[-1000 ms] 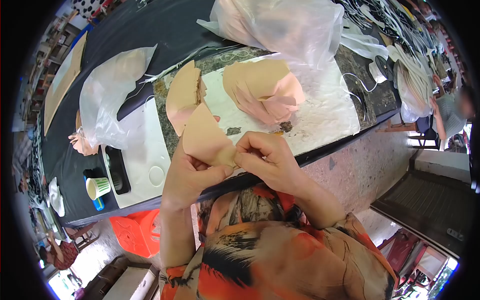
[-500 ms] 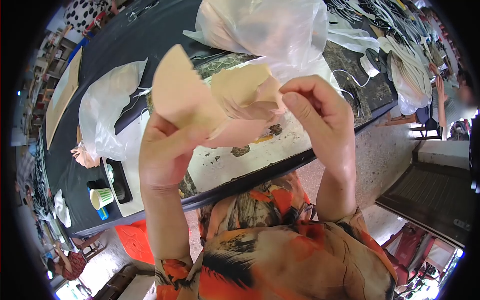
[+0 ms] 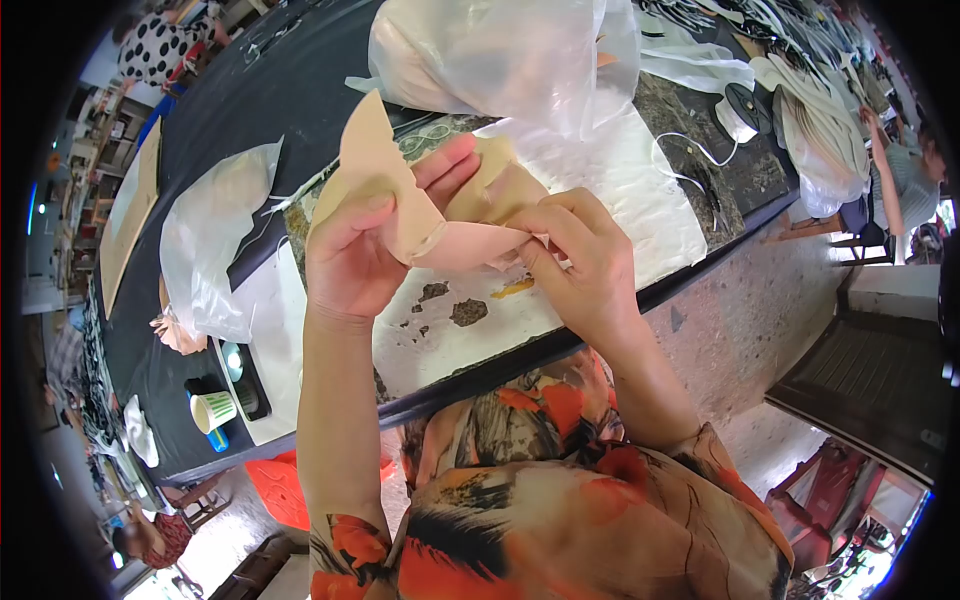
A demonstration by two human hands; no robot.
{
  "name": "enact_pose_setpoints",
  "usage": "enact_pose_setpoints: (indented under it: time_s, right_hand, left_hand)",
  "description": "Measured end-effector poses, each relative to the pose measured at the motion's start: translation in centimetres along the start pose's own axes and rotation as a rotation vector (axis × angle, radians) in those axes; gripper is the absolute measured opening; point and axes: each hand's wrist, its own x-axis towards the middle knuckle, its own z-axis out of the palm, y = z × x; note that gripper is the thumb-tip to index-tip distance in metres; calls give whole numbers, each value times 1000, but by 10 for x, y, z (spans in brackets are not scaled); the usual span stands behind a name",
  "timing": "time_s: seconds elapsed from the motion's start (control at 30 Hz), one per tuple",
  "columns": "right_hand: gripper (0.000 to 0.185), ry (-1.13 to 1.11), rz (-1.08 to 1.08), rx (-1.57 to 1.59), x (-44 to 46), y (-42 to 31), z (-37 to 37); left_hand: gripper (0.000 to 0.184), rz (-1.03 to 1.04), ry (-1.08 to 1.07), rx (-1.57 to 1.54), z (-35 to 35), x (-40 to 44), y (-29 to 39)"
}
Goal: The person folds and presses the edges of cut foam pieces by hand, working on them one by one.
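Black tabletop (image 3: pixel 275 95) is stretching across the scene, a paper cup (image 3: pixel 213 411) standing near left. Above a white sheet (image 3: pixel 650 220), the left hand (image 3: pixel 350 260) is clamping a tan piece (image 3: pixel 412 218) between thumb and fingers; the right hand (image 3: pixel 585 260) is pinching its pink flap (image 3: pixel 465 247) at the right end.

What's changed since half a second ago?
The right hand has moved left and toward the body, and now pinches the tip of the pink flap. The left hand still holds the beige piece; the paper cup and the cord spool stay put.
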Motion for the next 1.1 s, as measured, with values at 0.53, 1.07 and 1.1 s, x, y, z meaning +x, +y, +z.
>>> enact_pose_setpoints:
  time_s: [0.53, 1.07, 1.1]
  right_hand:
    - [25, -123, -227, 13, -7, 35, -18]
    - [29, 18, 78, 69, 20, 22, 6]
    - [28, 21, 86, 80, 19, 22, 6]
  left_hand:
    - [59, -25, 34, 110, -12, 4, -11]
    - [48, 6, -141, -50, -33, -50, -18]
    - [41, -60, -96, -27, -31, -56, -20]
